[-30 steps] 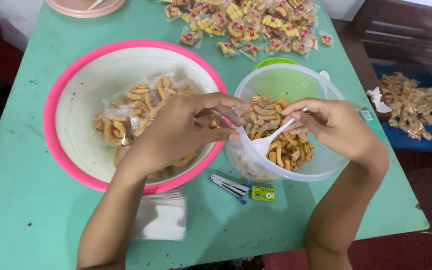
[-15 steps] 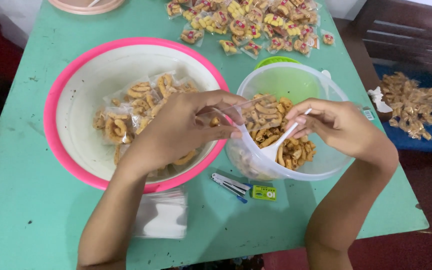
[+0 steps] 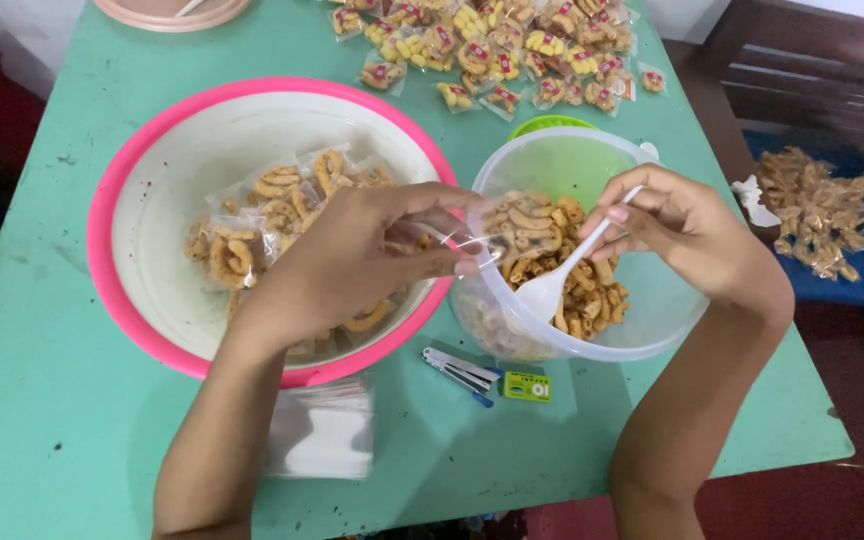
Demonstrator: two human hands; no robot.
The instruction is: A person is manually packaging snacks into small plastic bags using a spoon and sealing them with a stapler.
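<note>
Centrally, left hand [image 3: 352, 262] pinching clear snack packet [image 3: 512, 232], right hand [image 3: 687, 235] gripping white spoon [image 3: 562, 275], red-labelled packets [image 3: 512, 45] heaped beyond.

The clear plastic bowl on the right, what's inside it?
The clear bowl holds curly golden fried snacks and the scoop of a white spoon. A small clear bag, held above, covers some of the snacks.

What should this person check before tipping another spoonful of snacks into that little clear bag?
1. Clear bag held over the clear bowl by the left hand: ok.
2. Bag mouth open: cannot tell.
3. White spoon gripped in the right hand: ok.
4. Spoon loaded with snacks: not ok, it looks empty.
5. Loose snacks left in the bowl: ok.
</note>
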